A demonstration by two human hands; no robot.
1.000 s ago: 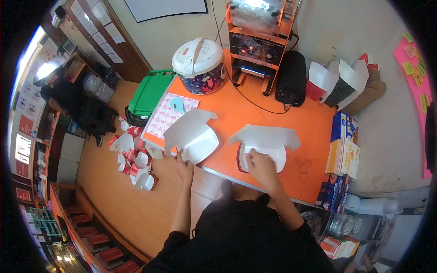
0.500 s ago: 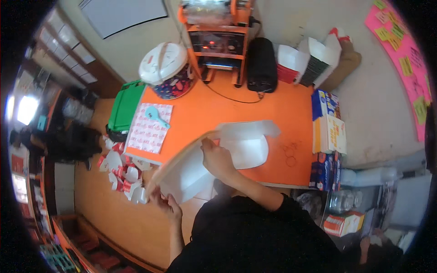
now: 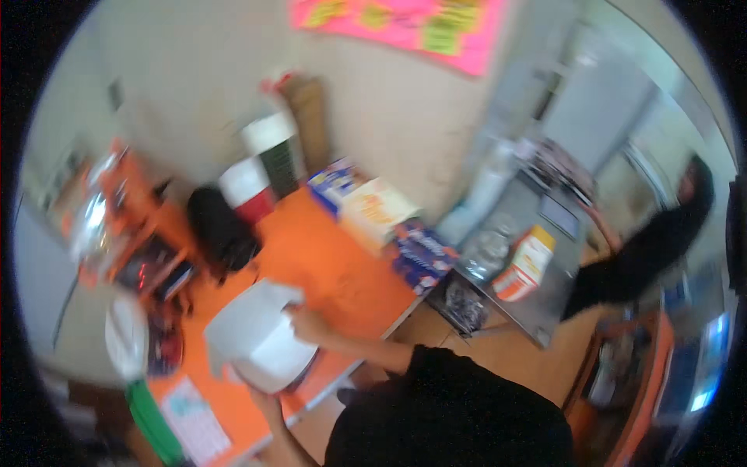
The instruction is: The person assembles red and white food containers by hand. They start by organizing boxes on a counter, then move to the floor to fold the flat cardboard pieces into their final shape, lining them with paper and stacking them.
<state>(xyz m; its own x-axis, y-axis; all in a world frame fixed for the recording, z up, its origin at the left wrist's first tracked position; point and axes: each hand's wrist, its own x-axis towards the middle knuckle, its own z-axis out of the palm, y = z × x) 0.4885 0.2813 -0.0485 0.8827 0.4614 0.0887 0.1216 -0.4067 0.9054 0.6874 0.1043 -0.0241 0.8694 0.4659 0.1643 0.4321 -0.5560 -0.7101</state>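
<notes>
A white paper box (image 3: 272,342), open at the top and blurred by motion, is over the near part of the orange table. My right hand (image 3: 310,325) is closed on its right rim, near a raised flap. At the box's lower left edge, my left hand (image 3: 267,403) grips it from below, its fingers partly hidden behind the paper. A dark reddish edge shows beneath the box, too smeared to name.
On the orange table (image 3: 350,268) are an orange machine (image 3: 148,249), a black cylinder (image 3: 222,226), stacked cartons (image 3: 272,152), coloured boxes (image 3: 377,206) and a lidded tub (image 3: 128,335). A metal side table (image 3: 537,284) holds clear containers. Another person (image 3: 654,249) stands beyond it.
The view has swung to the right, bringing in the side table and the other person. The white paper, earlier stretched out long between my hands, now shows as a box shape over the table.
</notes>
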